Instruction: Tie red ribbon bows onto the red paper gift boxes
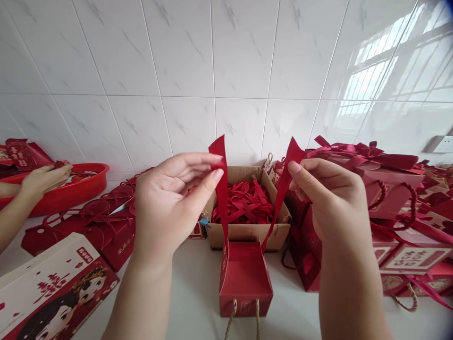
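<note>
Pinching left ribbon tail (pixel 222 193) in left hand (pixel 166 203) and right ribbon tail (pixel 282 191) in right hand (pixel 332 198), splaying steeply upward in a V from opposite sides of small red box (pixel 247 278). Have box on counter (pixel 194 283), low between both hands, just in front of carton (pixel 244 233); can't call either hand nearer.

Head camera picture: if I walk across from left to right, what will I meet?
Red plastic basin → left hand → small red gift box → right hand → wall socket.
</note>
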The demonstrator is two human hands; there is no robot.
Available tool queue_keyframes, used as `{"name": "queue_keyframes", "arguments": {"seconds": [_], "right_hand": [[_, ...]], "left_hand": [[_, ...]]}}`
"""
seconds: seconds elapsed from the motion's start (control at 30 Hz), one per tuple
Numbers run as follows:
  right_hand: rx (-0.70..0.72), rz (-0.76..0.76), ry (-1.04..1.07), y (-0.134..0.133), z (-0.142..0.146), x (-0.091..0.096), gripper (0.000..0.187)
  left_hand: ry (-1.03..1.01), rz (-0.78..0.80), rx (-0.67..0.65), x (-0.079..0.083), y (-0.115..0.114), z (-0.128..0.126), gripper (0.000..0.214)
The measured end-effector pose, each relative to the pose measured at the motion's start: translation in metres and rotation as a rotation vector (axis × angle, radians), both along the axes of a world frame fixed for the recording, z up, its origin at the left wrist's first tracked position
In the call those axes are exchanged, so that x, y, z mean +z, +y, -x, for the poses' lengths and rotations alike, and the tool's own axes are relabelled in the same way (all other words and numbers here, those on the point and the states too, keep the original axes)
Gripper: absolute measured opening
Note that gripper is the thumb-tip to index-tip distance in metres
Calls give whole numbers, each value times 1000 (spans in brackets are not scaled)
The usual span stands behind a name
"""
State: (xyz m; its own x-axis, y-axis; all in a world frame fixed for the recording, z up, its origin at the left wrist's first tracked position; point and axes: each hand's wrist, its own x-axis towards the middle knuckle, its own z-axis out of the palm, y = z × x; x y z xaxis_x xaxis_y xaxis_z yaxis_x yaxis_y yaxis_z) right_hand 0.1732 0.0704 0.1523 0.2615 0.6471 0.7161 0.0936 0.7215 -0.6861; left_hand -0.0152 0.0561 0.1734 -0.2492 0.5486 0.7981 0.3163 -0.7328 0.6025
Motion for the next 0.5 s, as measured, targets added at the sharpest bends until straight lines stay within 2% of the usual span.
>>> {"name": "queue_keyframes", "arguments": {"seconds": [0.1,0.2,0.27,0.33,0.43,0.5], "right_hand": [[174,62,19,-2,4,0,13],[371,158,6,-4,11,0,16],[410,187,-25,-5,17,0,16],[423,186,-47,-6,23,0,12],[447,168,-67,-8,27,0,5],[465,150,-92,-9,28,0,4]], "left_hand": [[-26,75,-174,-3,2,2,28],[13,129,-406,-7,5,2,14],[38,124,-490,-8,5,0,9],[57,125,-516,-9,5,-5,10],[58,173,-466,-9,4,-11,12],[6,211,-416,-10,5,-13,31]]}}
